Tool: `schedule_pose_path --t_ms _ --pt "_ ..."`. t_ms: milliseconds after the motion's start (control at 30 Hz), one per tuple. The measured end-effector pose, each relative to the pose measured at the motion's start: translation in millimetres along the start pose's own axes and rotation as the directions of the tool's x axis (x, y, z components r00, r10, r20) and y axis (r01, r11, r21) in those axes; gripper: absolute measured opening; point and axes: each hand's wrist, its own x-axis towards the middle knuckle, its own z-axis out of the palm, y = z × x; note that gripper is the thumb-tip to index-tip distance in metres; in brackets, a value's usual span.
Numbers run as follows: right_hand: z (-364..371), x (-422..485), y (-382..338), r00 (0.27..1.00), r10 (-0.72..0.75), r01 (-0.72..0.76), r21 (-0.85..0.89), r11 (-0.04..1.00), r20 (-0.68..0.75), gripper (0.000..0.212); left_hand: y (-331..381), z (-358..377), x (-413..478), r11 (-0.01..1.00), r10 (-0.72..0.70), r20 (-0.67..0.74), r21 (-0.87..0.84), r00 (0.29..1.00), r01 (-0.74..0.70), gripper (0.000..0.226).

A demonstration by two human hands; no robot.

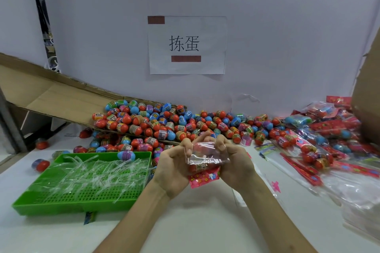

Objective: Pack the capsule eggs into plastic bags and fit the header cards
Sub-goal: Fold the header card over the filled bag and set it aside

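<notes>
Both hands meet at the table's middle around a clear plastic bag [206, 155] with a capsule egg [198, 167] inside it. My left hand [174, 162] pinches the bag's left edge, palm up. My right hand [232, 160] pinches its right edge. A pink flowered header card [202, 178] sits under the bag between the palms. Behind the hands lies a big heap of loose capsule eggs [164, 123], red, blue and purple.
A green perforated tray [82, 201] full of clear plastic strips sits at the left, one egg on its rim. Packed bags and red header cards [320, 139] pile up at the right. Flattened cardboard [51, 92] leans at the back left; a carton wall [368, 88] stands far right.
</notes>
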Motion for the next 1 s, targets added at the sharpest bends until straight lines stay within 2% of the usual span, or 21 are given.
schedule_pose_path --t_ms 167,467,600,700,767,867,933,1000 --pt "-6 1 1 0.999 0.017 -0.018 0.033 0.999 0.042 0.031 0 1 0 1.000 -0.002 -0.005 0.008 1.000 0.002 0.034" --pt "-11 4 2 0.994 0.022 -0.034 0.114 0.993 0.108 0.025 1 1 -1 0.999 -0.022 -0.003 -0.034 1.000 0.022 0.016" --pt "-16 6 3 0.996 0.022 -0.034 0.144 0.989 0.083 0.029 0 4 -1 1.000 -0.030 0.009 -0.009 1.000 0.030 0.028" --pt "-19 7 4 0.998 0.025 -0.034 0.143 0.989 0.062 0.029 -1 6 0 0.998 -0.024 -0.009 0.065 1.000 0.024 0.024" --pt "-19 8 4 0.997 0.022 -0.032 0.144 0.989 0.070 0.024 0 5 -1 0.992 -0.025 0.003 0.122 1.000 0.025 0.023" --pt "-18 8 4 0.996 0.020 -0.036 0.184 0.982 0.092 0.013 0 1 -1 0.993 -0.029 0.044 0.111 0.999 0.024 0.023" --pt "-18 8 5 0.996 0.028 -0.042 0.176 0.983 0.086 0.014 -1 -2 0 0.992 -0.034 0.041 0.121 0.999 0.029 0.027" --pt "-20 9 5 0.997 0.030 -0.039 0.144 0.989 0.064 0.024 -3 -4 1 0.991 -0.038 0.044 0.126 0.998 0.032 0.030"
